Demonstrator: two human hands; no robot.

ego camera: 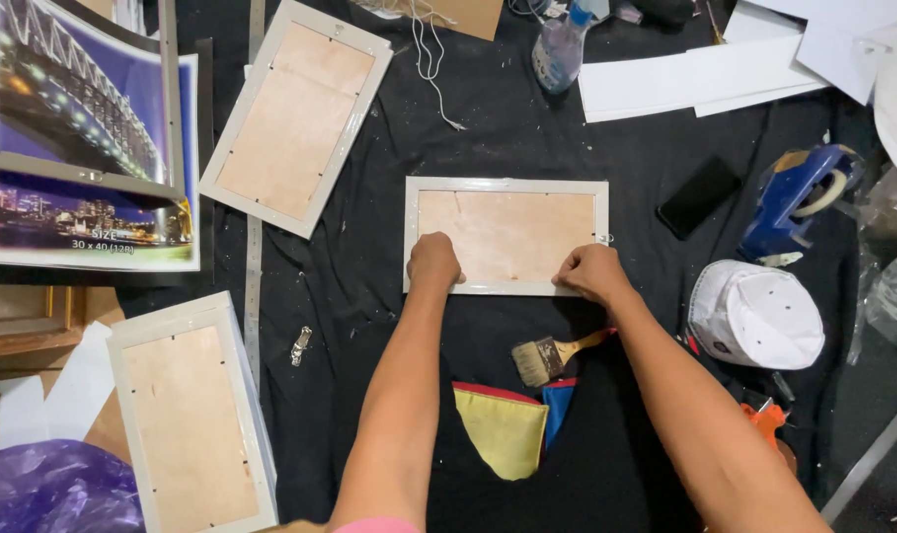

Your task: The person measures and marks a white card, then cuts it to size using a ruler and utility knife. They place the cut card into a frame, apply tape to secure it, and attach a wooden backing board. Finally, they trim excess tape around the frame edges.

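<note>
A white picture frame (506, 235), lying face down with its plywood backing board up, is seen at the centre of the picture on a black cloth (369, 257). It is judged to be light and stiff, with glass probably beneath the board, so it is best gripped by the moulded rails or opposite corners rather than pressed in the middle. The left hand (433, 263) is curled into a loose fist and pressed on the lower left rail; the right hand (591, 271) is bent over the lower right corner, fingertips pressed down on the rail, nothing being grasped by either. Both forearms are stretched forward from the bottom edge, nearly straight, wrists slightly flexed. A paintbrush (552, 357) is laid just below the frame, between the arms, above a yellow cushion (503, 429). Two similar frames are placed at upper left (295, 116) and lower left (192, 415). A white cap (759, 316) and a blue tape dispenser (794, 197) are found at the right, a spray bottle (559, 49) at the top.
</note>
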